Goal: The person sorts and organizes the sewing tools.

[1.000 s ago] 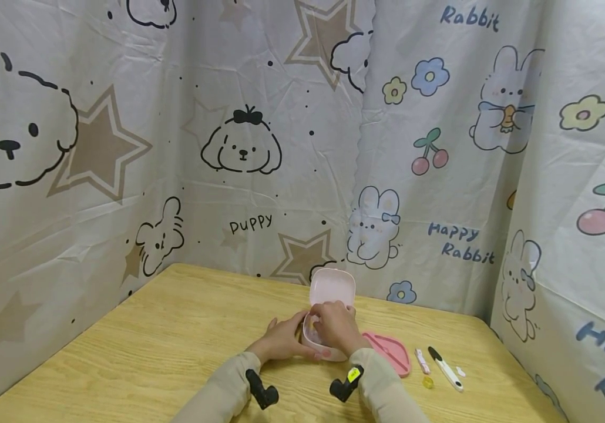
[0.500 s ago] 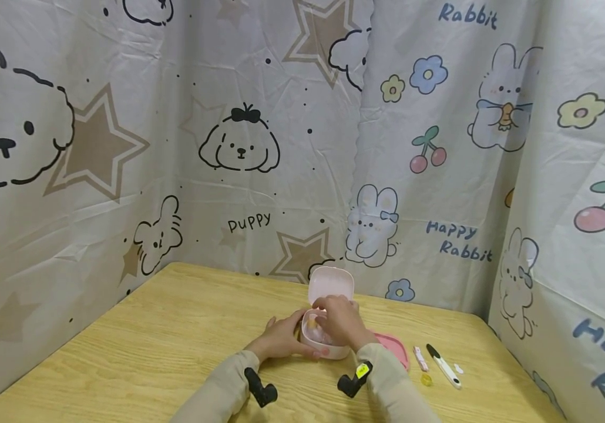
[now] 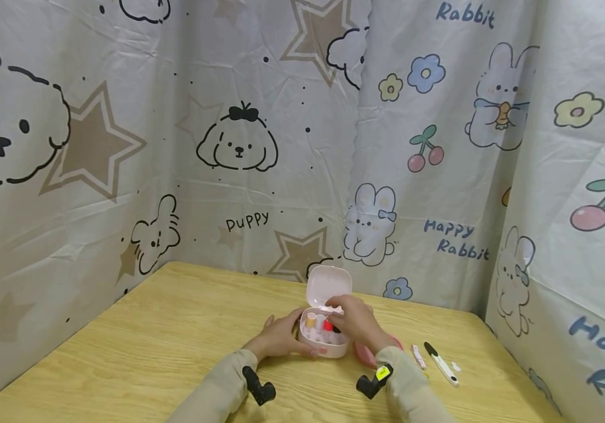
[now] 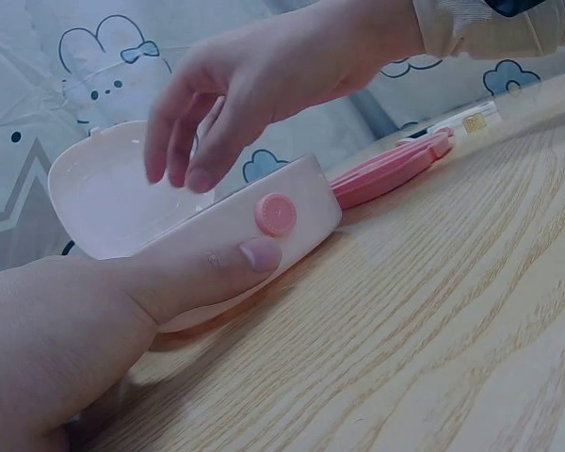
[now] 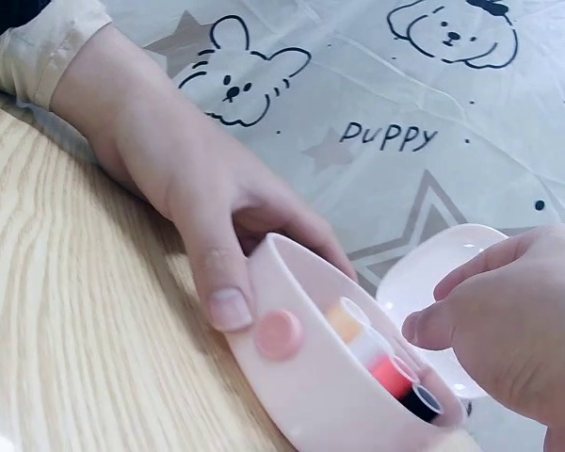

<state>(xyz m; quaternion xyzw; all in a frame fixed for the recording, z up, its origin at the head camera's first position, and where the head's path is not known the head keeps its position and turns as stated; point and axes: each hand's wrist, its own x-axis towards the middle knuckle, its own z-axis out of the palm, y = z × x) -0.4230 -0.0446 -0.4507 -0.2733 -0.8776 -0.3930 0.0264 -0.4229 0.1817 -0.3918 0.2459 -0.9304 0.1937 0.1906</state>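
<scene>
A small pale pink box [image 3: 329, 351] with a round pink button stands on the table, its lid [image 3: 329, 286] tipped back. My left hand [image 3: 277, 337] grips its left side, the thumb along the front below the button. Inside the box stand spools of thread: an orange spool [image 5: 347, 320], a white spool [image 5: 368, 347], a red spool [image 5: 394, 375] and a black spool [image 5: 421, 403]. Over the box's right side hovers my right hand [image 3: 358, 320], fingers loosely bent, nothing between them in the left wrist view [image 4: 254, 85].
Right of the box lies a darker pink tray [image 3: 366, 356], partly hidden by the right forearm. Farther right on the table [image 3: 186, 329] are a small pink-and-white strip [image 3: 418, 356], a black-and-white slim tool [image 3: 442, 364] and a tiny white piece [image 3: 456, 366]. Printed curtains [image 3: 281, 200] surround the table.
My right hand has come up out of the box and shifted right, uncovering the thread spools. My left hand keeps its grip on the box. The head view has drifted slightly.
</scene>
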